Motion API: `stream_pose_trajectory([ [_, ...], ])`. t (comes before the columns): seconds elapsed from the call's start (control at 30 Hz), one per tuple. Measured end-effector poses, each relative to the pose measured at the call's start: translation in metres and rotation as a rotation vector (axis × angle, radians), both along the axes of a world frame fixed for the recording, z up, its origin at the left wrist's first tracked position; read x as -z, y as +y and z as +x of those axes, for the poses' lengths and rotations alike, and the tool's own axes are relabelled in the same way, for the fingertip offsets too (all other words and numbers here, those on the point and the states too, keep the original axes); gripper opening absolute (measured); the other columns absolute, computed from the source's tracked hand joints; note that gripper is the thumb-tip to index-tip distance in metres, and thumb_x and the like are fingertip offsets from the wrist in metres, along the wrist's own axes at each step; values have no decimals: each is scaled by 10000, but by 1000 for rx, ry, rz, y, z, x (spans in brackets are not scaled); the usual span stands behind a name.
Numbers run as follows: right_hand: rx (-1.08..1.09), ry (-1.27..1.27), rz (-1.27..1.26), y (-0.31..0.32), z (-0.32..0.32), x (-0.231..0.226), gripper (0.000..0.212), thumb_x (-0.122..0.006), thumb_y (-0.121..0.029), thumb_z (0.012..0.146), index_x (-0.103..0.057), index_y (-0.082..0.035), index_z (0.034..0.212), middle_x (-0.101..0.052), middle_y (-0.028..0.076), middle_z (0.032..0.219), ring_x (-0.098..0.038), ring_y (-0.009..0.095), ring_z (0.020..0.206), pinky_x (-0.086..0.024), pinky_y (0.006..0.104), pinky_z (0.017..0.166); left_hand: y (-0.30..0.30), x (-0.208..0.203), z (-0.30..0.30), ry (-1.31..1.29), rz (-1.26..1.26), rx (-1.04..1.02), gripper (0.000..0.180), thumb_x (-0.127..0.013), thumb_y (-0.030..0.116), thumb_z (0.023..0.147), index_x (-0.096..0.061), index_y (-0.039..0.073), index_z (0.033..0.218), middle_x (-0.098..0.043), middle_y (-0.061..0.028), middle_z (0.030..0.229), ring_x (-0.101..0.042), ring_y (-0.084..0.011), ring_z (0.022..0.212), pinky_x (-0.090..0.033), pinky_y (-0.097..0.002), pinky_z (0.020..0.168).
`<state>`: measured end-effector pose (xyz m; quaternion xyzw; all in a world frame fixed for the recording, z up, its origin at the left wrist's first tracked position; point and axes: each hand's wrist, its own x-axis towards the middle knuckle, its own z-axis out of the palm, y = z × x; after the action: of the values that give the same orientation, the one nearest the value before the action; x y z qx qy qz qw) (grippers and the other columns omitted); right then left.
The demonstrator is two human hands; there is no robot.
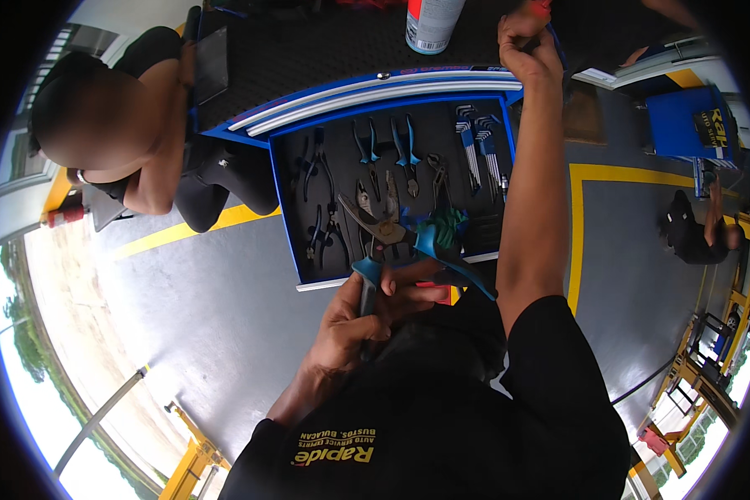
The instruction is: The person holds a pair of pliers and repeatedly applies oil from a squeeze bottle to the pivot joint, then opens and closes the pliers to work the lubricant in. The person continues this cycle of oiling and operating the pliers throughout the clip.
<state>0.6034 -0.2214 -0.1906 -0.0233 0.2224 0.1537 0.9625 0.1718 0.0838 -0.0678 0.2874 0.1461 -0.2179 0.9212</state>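
Grey workshop floor (217,283), marked with yellow lines (575,242), surrounds a blue tool chest (354,84) whose dark-matted counter (317,54) lies at twelve o'clock. From my remote seat I see one co-worker (160,171) low down at ten and another (683,237) at three. Below the counter, an open drawer (318,285) carries blue-handled pliers (407,158) at twelve and hex keys (468,142) towards one.

Both hands are well apart. At seven, near the centre, the left hand (342,329) wraps one handle of the big snips (383,233); their jaws and handles are spread, the other grip jutting unheld towards four. At one, the right hand (525,46) meets a red object (542,7) cropped by the edge, so I cannot tell whether it is clasped.

My worry: held by one handle, the snips could swing, slip and fall onto the pliers. If the right forearm (537,192) swept left, it might topple the spray can (432,29).
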Motion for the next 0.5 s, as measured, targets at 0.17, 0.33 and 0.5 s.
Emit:
stream_pose_trajectory([
  [0.17, -30, -69, 83, 4, -9, -6, 544, -483, -420, 1133, -575, 86, 1310, -697, 194, 1012, -703, 259, 788, -522, 338, 668, 6, 15, 6, -67, -22, 74, 549, -503, -144, 676, -583, 77, 1171, -438, -442, 1535, -617, -459, 1363, -415, -601, 1217],
  [0.33, 29, 4, -151, 33, -150, -71, 574, -412, -446, 1151, -629, 74, 1256, -746, 180, 1037, -712, 249, 826, -505, 358, 715, -6, 0, -26, -102, -40, 11, 534, -520, -127, 667, -577, 62, 1163, -466, -431, 1511, -619, -459, 1359, -455, -572, 1197],
  [0.5, -376, -538, -1148, 53, -363, -125, 425, -612, -444, 1076, -737, -39, 1044, -751, 80, 828, -669, 151, 672, -484, 286, 663, -17, -14, -78, -205, -99, 42, 629, -402, -173, 660, -503, 61, 1236, -460, -353, 1551, -530, -424, 1459, -423, -538, 1239],
])
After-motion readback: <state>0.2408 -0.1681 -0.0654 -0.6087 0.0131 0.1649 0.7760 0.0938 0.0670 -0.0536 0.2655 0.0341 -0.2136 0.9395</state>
